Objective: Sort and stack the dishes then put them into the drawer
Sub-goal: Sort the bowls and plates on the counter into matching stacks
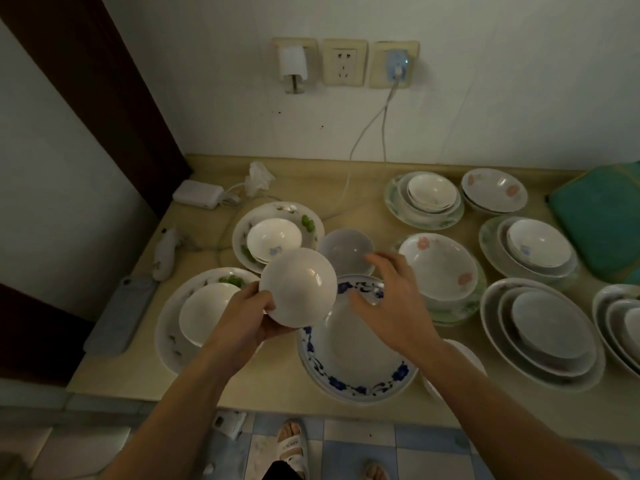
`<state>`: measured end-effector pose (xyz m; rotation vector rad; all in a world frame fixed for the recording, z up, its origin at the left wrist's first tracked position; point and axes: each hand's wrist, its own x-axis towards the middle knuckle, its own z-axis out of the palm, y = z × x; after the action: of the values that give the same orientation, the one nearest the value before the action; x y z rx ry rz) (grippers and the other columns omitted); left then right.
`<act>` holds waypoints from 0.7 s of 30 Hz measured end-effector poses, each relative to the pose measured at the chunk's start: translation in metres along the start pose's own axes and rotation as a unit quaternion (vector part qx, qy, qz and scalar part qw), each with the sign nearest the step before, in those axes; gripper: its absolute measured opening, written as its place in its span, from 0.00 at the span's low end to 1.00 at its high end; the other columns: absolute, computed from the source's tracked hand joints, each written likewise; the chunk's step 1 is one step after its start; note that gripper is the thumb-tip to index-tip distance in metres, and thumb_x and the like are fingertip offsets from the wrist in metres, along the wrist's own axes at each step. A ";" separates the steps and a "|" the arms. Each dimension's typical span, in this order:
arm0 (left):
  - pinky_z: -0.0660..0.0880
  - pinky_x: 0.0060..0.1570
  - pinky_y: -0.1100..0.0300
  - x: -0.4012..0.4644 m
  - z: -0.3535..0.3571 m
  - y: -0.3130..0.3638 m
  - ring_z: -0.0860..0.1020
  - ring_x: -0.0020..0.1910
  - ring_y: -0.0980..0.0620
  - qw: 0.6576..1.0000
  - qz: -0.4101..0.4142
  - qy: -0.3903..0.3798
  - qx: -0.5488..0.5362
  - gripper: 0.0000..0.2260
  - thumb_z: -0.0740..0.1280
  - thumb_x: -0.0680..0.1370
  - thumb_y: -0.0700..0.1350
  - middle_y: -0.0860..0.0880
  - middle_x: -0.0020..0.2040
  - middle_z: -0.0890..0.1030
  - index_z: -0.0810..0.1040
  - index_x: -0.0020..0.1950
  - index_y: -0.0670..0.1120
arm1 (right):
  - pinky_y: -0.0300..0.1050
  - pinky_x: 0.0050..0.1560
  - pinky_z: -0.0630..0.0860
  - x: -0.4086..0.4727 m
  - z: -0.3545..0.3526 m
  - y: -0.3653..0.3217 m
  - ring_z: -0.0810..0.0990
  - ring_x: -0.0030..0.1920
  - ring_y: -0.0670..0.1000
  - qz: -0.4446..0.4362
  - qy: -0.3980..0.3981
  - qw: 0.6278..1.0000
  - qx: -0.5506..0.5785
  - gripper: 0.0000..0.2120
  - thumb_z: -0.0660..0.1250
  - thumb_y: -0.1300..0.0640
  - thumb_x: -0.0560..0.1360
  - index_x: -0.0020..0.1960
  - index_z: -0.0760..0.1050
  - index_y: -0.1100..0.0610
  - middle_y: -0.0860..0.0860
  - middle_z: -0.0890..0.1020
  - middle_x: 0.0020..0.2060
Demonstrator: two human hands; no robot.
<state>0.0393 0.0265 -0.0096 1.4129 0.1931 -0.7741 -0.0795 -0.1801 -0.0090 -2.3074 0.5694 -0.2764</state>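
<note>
My left hand [251, 315] grips a plain white bowl [299, 284] by its near rim, lifted above the counter. My right hand [391, 299] hovers with fingers spread over a blue-patterned plate [349, 362] and holds nothing. A grey bowl [346, 249] sits just beyond its fingertips. To the left, a white bowl [207, 311] lies in a green-leaf plate [166, 337]. Behind, another small bowl [273, 239] rests in a second leaf plate [311, 220]. A pink-flower bowl [440, 265] stands right of my right hand.
Several stacks of plates and bowls [540, 327] fill the right side of the beige counter [346, 188]. A phone [119, 315] lies at the left edge, a white charger [197, 194] and cables at the back. A teal cloth [602, 216] sits far right.
</note>
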 end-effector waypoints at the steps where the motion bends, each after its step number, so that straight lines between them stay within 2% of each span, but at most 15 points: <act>1: 0.83 0.39 0.48 0.004 -0.006 0.003 0.79 0.56 0.37 1.000 -0.001 0.002 -0.020 0.14 0.59 0.78 0.32 0.43 0.59 0.76 0.77 0.57 0.46 | 0.47 0.69 0.69 0.012 0.010 -0.006 0.65 0.71 0.52 0.004 0.002 1.000 -0.003 0.34 0.73 0.45 0.74 0.76 0.64 0.50 0.49 0.64 0.72; 3: 0.83 0.37 0.50 0.013 -0.018 0.009 0.78 0.55 0.37 0.998 -0.005 0.007 -0.059 0.12 0.59 0.77 0.33 0.42 0.59 0.76 0.77 0.55 0.44 | 0.54 0.69 0.70 0.034 0.030 -0.017 0.64 0.71 0.56 0.009 0.020 0.999 -0.027 0.37 0.75 0.45 0.73 0.76 0.63 0.52 0.53 0.64 0.72; 5: 0.83 0.37 0.50 0.022 -0.032 0.013 0.78 0.56 0.37 0.996 -0.012 0.004 -0.092 0.11 0.61 0.77 0.35 0.41 0.60 0.77 0.77 0.56 0.44 | 0.61 0.71 0.68 0.053 0.046 -0.026 0.61 0.73 0.60 0.036 0.029 0.997 -0.063 0.40 0.75 0.42 0.72 0.77 0.59 0.51 0.55 0.60 0.75; 8: 0.83 0.40 0.49 0.033 -0.051 0.016 0.81 0.56 0.37 0.993 -0.011 -0.004 -0.118 0.10 0.65 0.78 0.41 0.40 0.59 0.80 0.78 0.59 0.45 | 0.63 0.75 0.58 0.077 0.065 -0.031 0.53 0.77 0.63 0.087 0.020 0.988 -0.126 0.45 0.74 0.40 0.73 0.80 0.52 0.49 0.56 0.52 0.79; 11: 0.83 0.43 0.46 0.039 -0.062 0.017 0.86 0.49 0.41 0.992 -0.006 -0.029 -0.120 0.10 0.71 0.76 0.48 0.43 0.53 0.86 0.83 0.57 0.52 | 0.65 0.77 0.50 0.091 0.074 -0.030 0.46 0.80 0.64 0.147 -0.003 0.978 -0.150 0.46 0.72 0.41 0.74 0.81 0.47 0.48 0.57 0.47 0.81; 13: 0.82 0.44 0.42 0.041 -0.065 0.019 0.87 0.47 0.44 0.990 -0.011 -0.047 -0.134 0.08 0.74 0.73 0.53 0.47 0.49 0.87 0.86 0.51 0.58 | 0.65 0.77 0.51 0.095 0.075 -0.029 0.47 0.79 0.65 0.172 -0.019 0.971 -0.163 0.46 0.72 0.40 0.74 0.81 0.47 0.48 0.57 0.49 0.80; 15: 0.82 0.46 0.38 0.043 -0.072 0.022 0.86 0.47 0.44 0.986 -0.017 -0.061 -0.157 0.07 0.74 0.70 0.56 0.47 0.49 0.87 0.87 0.47 0.61 | 0.65 0.76 0.56 0.098 0.078 -0.031 0.53 0.77 0.66 0.178 -0.024 0.967 -0.182 0.46 0.72 0.39 0.72 0.80 0.51 0.50 0.58 0.54 0.78; 18: 0.79 0.52 0.30 0.045 -0.071 0.021 0.85 0.52 0.39 0.980 -0.021 -0.070 -0.187 0.18 0.73 0.71 0.58 0.44 0.53 0.86 0.82 0.59 0.57 | 0.64 0.74 0.61 0.096 0.074 -0.024 0.57 0.74 0.65 0.181 -0.018 0.967 -0.179 0.43 0.74 0.41 0.71 0.77 0.56 0.52 0.57 0.59 0.75; 21: 0.76 0.58 0.30 0.045 -0.068 0.027 0.85 0.54 0.38 0.973 -0.020 -0.082 -0.215 0.22 0.69 0.73 0.59 0.44 0.54 0.87 0.77 0.65 0.54 | 0.63 0.73 0.62 0.099 0.072 -0.021 0.58 0.75 0.65 0.192 -0.027 0.965 -0.177 0.45 0.75 0.40 0.70 0.78 0.56 0.52 0.56 0.59 0.76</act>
<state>0.1098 0.0722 -0.0254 0.9339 0.2438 -0.8211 0.0394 -0.1705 -0.0422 -2.4643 1.0926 0.0815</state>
